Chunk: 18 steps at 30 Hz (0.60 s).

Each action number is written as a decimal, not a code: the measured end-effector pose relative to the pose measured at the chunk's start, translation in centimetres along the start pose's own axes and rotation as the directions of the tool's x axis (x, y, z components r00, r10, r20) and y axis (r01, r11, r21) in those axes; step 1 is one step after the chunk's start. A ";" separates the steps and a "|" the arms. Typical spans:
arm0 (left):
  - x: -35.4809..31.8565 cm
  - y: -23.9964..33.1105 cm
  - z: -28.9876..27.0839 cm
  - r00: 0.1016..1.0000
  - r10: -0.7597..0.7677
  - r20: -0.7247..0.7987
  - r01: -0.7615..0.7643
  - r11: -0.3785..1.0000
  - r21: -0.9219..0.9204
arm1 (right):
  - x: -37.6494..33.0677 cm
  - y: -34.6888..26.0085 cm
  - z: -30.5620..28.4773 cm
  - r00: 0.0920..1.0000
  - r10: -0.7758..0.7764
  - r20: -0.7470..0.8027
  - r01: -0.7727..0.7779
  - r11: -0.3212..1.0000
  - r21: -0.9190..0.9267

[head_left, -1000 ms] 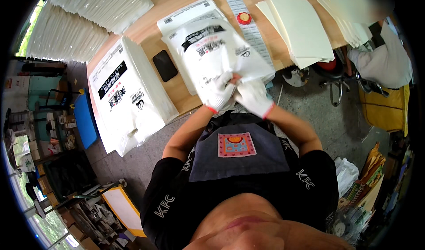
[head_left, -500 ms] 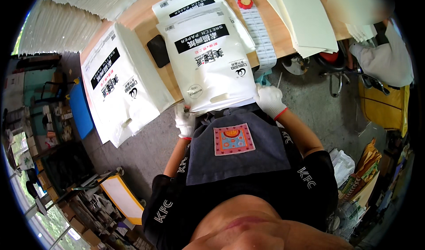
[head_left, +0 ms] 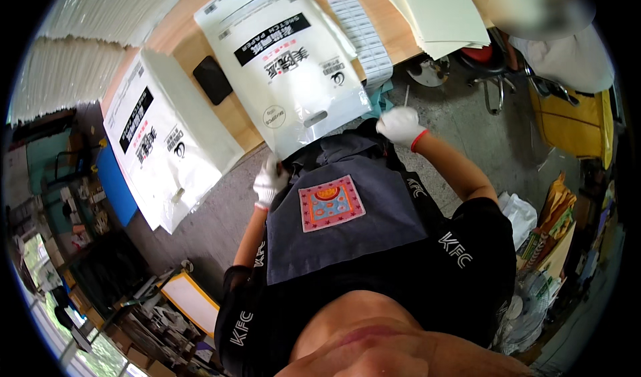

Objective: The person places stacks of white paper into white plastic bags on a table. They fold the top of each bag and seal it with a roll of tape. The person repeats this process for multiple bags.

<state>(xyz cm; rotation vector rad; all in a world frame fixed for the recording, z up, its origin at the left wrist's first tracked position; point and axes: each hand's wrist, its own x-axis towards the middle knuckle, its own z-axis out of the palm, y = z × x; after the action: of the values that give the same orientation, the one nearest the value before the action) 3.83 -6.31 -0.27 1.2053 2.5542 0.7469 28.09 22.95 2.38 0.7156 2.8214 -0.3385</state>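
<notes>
— Hands? My gloved left hand (head_left: 270, 182) gripped the near corner of the white printed bag (head_left: 287, 63); my right hand (head_left: 399, 124) was loosely closed, contents indiscernible, just beside its other corner.

— Bag? It lay on the wooden table (head_left: 235, 120), long axis running away from me, left hand nearer.

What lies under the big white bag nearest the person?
The white bag lies flat on the wooden table; its handle end overhangs the edge near the left hand and right hand. Whatever it covers is hidden.
</notes>
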 end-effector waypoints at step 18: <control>13.7 16.8 6.6 0.464 0.097 0.881 0.777 0.434 -0.457 | -2.0 2.6 -3.2 0.880 0.419 -0.223 0.013 0.447 0.894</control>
<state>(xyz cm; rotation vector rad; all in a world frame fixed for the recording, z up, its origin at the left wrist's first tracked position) 8.73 15.55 3.36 0.3269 1.1982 0.8337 30.64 25.12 5.54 1.4628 2.6675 -1.9187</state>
